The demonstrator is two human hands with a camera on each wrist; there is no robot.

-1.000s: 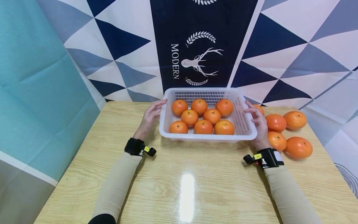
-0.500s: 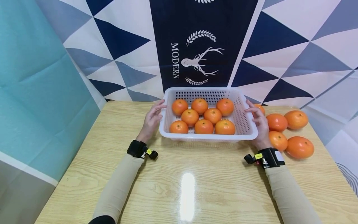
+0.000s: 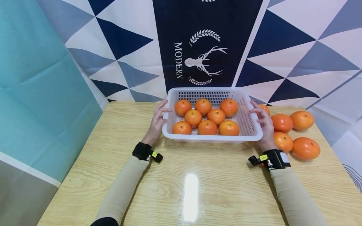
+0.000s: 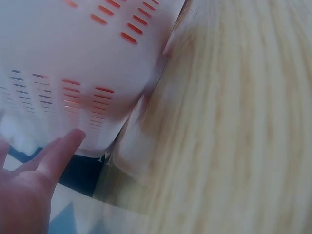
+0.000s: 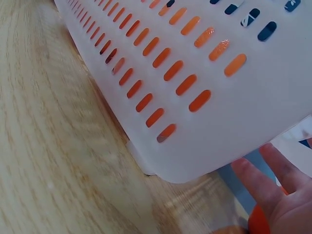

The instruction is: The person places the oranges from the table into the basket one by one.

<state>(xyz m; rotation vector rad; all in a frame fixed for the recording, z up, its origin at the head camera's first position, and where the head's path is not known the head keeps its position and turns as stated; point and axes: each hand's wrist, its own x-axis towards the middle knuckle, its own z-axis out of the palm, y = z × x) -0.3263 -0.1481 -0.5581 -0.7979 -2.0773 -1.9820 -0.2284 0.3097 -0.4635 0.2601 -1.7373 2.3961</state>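
A white plastic basket [image 3: 212, 138] with slotted walls stands on the wooden table, against the backdrop. Several oranges [image 3: 216, 116] lie inside it in loose rows. At the basket's left end is my left hand [image 3: 155, 124], its fingers spread at the rim; in the left wrist view, fingertips [image 4: 74, 137] overlap the slotted wall. My right hand [image 3: 265, 128] is at the opposite end with its fingers reaching to the rim. From the right wrist, straight fingers [image 5: 258, 180] show at the edge of the end wall. Both palms stay outside the basket.
Beside my right hand, several loose oranges [image 3: 305, 148] lie on the table [image 3: 226, 188]. A patterned cloth backdrop [image 3: 209, 37] rises right behind the basket. On the left hangs a teal cloth [image 3: 42, 78].
My left hand has shifted slightly right and closer along the basket's left rim, its fingers now overlapping it. The right hand keeps its place at the rim. The basket and oranges look unmoved.
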